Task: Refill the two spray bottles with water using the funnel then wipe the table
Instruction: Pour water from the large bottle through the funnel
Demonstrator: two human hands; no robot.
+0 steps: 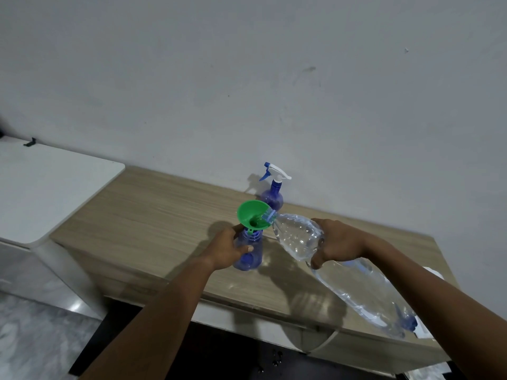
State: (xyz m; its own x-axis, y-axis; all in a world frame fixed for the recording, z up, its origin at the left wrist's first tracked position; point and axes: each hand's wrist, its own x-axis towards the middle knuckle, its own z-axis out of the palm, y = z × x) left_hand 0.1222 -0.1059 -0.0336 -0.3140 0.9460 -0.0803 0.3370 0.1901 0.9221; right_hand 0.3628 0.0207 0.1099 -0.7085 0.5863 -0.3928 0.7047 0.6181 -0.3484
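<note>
The translucent blue plastic spray bottle stands upright, with its trigger head off, on the wood-grain worktop, a little right of the middle. A green plastic funnel sits in its neck, tilted slightly. Our left hand wraps around the bottle's body, thumb across its front, holding it steady.

Our right hand clamps from above on a large clear plastic water bottle, fingers curled round its upper half. We hold this bottle tipped almost flat, its blue-ringed mouth resting in the funnel's bowl and its base slanting back towards us over the worktop's front edge. Water fills the shoulder near the mouth.

Just behind the funnel, a second blue spray bottle with a white and blue trigger head stands upright against the pale wall. To the left, a white cabinet top adjoins the worktop.
</note>
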